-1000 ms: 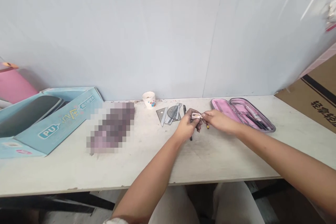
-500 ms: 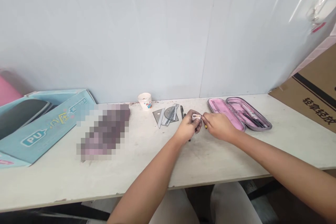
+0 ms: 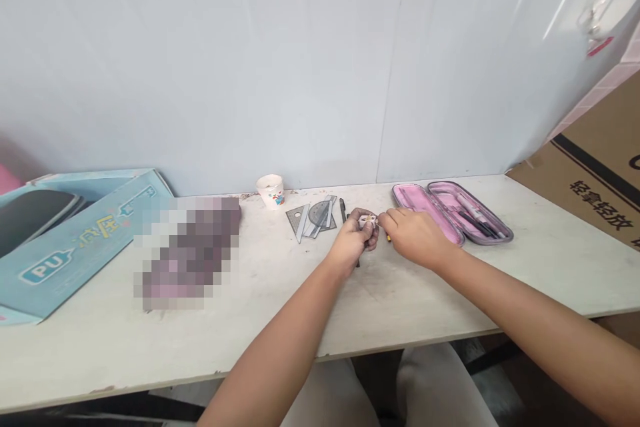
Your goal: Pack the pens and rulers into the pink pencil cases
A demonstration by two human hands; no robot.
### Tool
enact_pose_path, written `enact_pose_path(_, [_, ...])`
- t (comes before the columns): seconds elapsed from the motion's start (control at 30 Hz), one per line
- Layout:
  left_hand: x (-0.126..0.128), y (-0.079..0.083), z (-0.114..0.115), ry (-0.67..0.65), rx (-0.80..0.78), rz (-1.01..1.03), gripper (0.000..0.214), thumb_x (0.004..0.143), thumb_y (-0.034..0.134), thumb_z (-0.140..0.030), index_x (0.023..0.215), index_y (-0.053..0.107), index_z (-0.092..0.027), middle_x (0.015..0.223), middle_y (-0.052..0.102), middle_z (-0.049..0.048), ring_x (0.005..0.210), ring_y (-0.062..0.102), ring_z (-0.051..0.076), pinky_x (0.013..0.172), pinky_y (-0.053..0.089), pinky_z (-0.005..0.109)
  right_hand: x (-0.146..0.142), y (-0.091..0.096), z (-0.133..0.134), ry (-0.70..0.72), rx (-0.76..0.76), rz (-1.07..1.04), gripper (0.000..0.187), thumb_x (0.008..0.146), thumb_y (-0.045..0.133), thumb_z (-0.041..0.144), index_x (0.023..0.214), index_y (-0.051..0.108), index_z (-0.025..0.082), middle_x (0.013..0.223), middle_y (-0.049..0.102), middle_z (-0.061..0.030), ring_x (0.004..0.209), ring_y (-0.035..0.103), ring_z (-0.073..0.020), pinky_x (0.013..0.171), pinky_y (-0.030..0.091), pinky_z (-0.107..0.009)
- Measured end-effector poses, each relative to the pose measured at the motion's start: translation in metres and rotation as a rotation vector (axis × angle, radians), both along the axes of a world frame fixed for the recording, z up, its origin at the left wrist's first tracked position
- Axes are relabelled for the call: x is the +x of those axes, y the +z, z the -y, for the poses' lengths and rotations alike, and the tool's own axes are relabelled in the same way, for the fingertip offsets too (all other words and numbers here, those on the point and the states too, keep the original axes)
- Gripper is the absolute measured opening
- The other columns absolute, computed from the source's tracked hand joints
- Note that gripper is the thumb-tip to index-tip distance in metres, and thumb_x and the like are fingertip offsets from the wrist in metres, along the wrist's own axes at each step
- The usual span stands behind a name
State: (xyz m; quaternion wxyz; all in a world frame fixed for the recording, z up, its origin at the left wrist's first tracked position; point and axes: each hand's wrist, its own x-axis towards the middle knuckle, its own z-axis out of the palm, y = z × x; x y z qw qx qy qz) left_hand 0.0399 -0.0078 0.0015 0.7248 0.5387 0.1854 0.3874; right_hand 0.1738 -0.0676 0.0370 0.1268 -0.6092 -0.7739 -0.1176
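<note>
Pale blue cardboard box (image 3: pixel 85 240) with a shiny printed side sat at the far left of a long white board table (image 3: pixel 90 360), and a dark grey rounded shape (image 3: pixel 35 213) lay in it. Next to the box lay a pink and purple lump (image 3: pixel 187 253), too blurred to tell what it was. Behind it and to the right stood a small white paper cup (image 3: pixel 271 191) with bright colours printed on it. Beside the cup lay a flat set of grey see-through rulers (image 3: pixel 310 217), with a triangle and a half-round shape in it, and just past them lay a thin black pen (image 3: pixel 343 210).

In the middle, the left hand (image 3: pixel 353 240) was closed, with its bent fingers around a small white pencil sharpener (image 3: pixel 367 220). A thin dark stick (image 3: pixel 358 263) poked out under that hand. The right hand (image 3: pixel 413 237) was almost closed and reached in from the right, pinching a thin pencil (image 3: pixel 388 237) with a yellow end right by the sharpener. I could not tell if the pencil was inside the sharpener.

Further right lay an open pink pencil case (image 3: pixel 453 212) with a soft lining and a grey edge, holding dark pens (image 3: pixel 477 223). At the far right leaned a brown cardboard box (image 3: pixel 585 173) with black writing.
</note>
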Motion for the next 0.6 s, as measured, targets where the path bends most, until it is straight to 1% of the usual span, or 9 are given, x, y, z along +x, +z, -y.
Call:
enact_pose_path(0.03, [-0.001, 0.000, -0.001, 0.007, 0.027, -0.020, 0.017, 0.077, 0.053, -0.020, 0.088, 0.040, -0.019, 0.060, 0.045, -0.0058, 0.045, 0.036, 0.004, 0.045, 0.025, 0.017, 0.000, -0.001, -0.002, -0.013, -0.019, -0.044, 0.019, 0.083, 0.036, 0.014, 0.086, 0.054, 0.016, 0.081, 0.061, -0.0093, 0.073, 0.053, -0.0190, 0.055, 0.025, -0.028])
enact_pose_path(0.1, [-0.002, 0.000, -0.001, 0.025, 0.110, -0.082, 0.014, 0.078, 0.050, -0.018, 0.088, 0.040, -0.019, 0.060, 0.045, -0.0056, 0.046, 0.037, 0.004, 0.044, 0.026, 0.017, 0.001, -0.003, -0.008, -0.032, -0.118, -0.267, 0.022, 0.087, 0.032, 0.021, 0.078, 0.052, 0.017, 0.070, 0.058, -0.0056, 0.063, 0.050, -0.0154, 0.055, 0.027, -0.027])
enact_pose_path(0.2, [-0.004, 0.000, -0.002, 0.017, 0.236, -0.176, 0.011, 0.079, 0.048, -0.018, 0.089, 0.042, -0.019, 0.064, 0.047, -0.0045, 0.047, 0.039, 0.005, 0.044, 0.028, 0.016, 0.006, -0.005, -0.014, -0.024, -0.447, -0.745, 0.030, 0.089, 0.027, 0.032, 0.069, 0.045, 0.019, 0.053, 0.042, 0.0026, 0.046, 0.036, -0.0101, 0.049, 0.026, -0.024])
enact_pose_path(0.27, [-0.004, -0.001, -0.003, 0.014, 0.276, -0.214, 0.010, 0.080, 0.047, -0.018, 0.089, 0.043, -0.019, 0.066, 0.048, -0.0039, 0.049, 0.040, 0.005, 0.044, 0.028, 0.016, 0.007, -0.005, -0.015, -0.056, -0.608, -0.948, 0.031, 0.089, 0.026, 0.036, 0.069, 0.043, 0.020, 0.049, 0.031, 0.0063, 0.040, 0.026, -0.0091, 0.045, 0.021, -0.024])
enact_pose_path(0.33, [-0.003, -0.002, -0.005, 0.046, 0.265, -0.232, 0.009, 0.081, 0.046, -0.019, 0.089, 0.042, -0.019, 0.064, 0.048, -0.0043, 0.049, 0.041, 0.005, 0.044, 0.029, 0.017, 0.007, -0.006, -0.015, -0.062, -0.538, -0.945, 0.030, 0.088, 0.028, 0.037, 0.070, 0.045, 0.020, 0.050, 0.035, 0.0056, 0.042, 0.030, -0.0093, 0.046, 0.023, -0.024])
enact_pose_path(0.4, [-0.003, -0.002, -0.006, 0.089, 0.224, -0.216, 0.009, 0.081, 0.046, -0.019, 0.089, 0.042, -0.019, 0.060, 0.046, -0.0056, 0.047, 0.040, 0.006, 0.044, 0.030, 0.017, 0.007, -0.008, -0.016, -0.003, -0.316, -0.776, 0.026, 0.087, 0.034, 0.037, 0.076, 0.049, 0.019, 0.060, 0.050, 0.0007, 0.053, 0.044, -0.0113, 0.053, 0.029, -0.024])
enact_pose_path(0.47, [-0.003, -0.003, -0.008, 0.114, 0.183, -0.176, 0.011, 0.080, 0.047, -0.018, 0.089, 0.042, -0.019, 0.058, 0.044, -0.0065, 0.046, 0.040, 0.006, 0.044, 0.030, 0.017, 0.007, -0.012, -0.019, 0.057, -0.134, -0.559, 0.019, 0.085, 0.040, 0.034, 0.084, 0.051, 0.019, 0.074, 0.059, -0.0035, 0.066, 0.052, -0.0145, 0.059, 0.031, -0.025])
enact_pose_path(0.53, [-0.005, -0.002, -0.010, 0.144, 0.147, -0.131, 0.013, 0.080, 0.049, -0.018, 0.091, 0.042, -0.019, 0.059, 0.046, -0.0063, 0.047, 0.041, 0.005, 0.046, 0.032, 0.018, 0.008, -0.019, -0.023, 0.066, -0.080, -0.442, 0.018, 0.086, 0.038, 0.030, 0.086, 0.052, 0.019, 0.074, 0.061, -0.0039, 0.067, 0.054, -0.0158, 0.059, 0.031, -0.026])
enact_pose_path(0.6, [-0.007, 0.000, -0.013, 0.221, 0.102, -0.088, 0.014, 0.081, 0.050, -0.019, 0.093, 0.043, -0.020, 0.063, 0.051, -0.0048, 0.049, 0.046, 0.006, 0.050, 0.036, 0.019, 0.010, -0.027, -0.027, 0.042, -0.077, -0.482, 0.023, 0.089, 0.032, 0.029, 0.082, 0.052, 0.020, 0.067, 0.059, -0.0024, 0.062, 0.054, -0.0155, 0.058, 0.032, -0.026])
